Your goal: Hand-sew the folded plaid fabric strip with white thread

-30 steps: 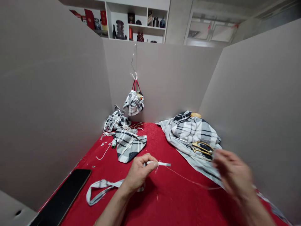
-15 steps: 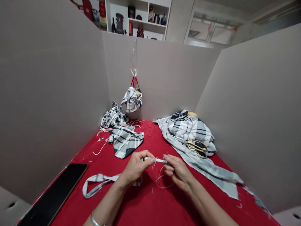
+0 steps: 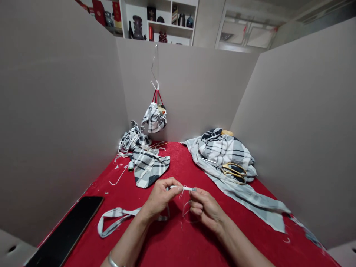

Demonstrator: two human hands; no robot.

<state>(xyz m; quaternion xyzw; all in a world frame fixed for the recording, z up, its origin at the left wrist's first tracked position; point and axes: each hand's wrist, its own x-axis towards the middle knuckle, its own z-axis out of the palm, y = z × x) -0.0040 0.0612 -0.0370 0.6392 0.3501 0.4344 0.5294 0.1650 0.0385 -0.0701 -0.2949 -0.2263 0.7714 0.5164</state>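
Note:
My left hand [image 3: 160, 197] pinches a narrow white fabric strip [image 3: 180, 188] between thumb and fingers. My right hand [image 3: 206, 210] meets the strip's far end, its fingertips closed on that tip. A fine white thread [image 3: 185, 211] hangs in loose loops below my hands. Under my left wrist lies a looped plaid fabric strap [image 3: 116, 218]. Gold-handled scissors [image 3: 233, 172] rest on a grey plaid cloth [image 3: 221, 148] to the right, beyond my right hand. A cut plaid fabric piece [image 3: 148, 168] lies ahead of my left hand.
A red tablecloth [image 3: 178, 163] covers the table, scattered with white scraps. Near the back are a thread spool [image 3: 130, 166] and a gathered plaid bundle [image 3: 132, 140]. A plaid pouch [image 3: 154, 118] hangs from a wire. A black tablet [image 3: 66, 230] lies at the left edge. Grey panels surround the table.
My right hand has come in from above the scissors to the strip's far end. The thread now hangs in loops beneath my hands. The view has shifted slightly.

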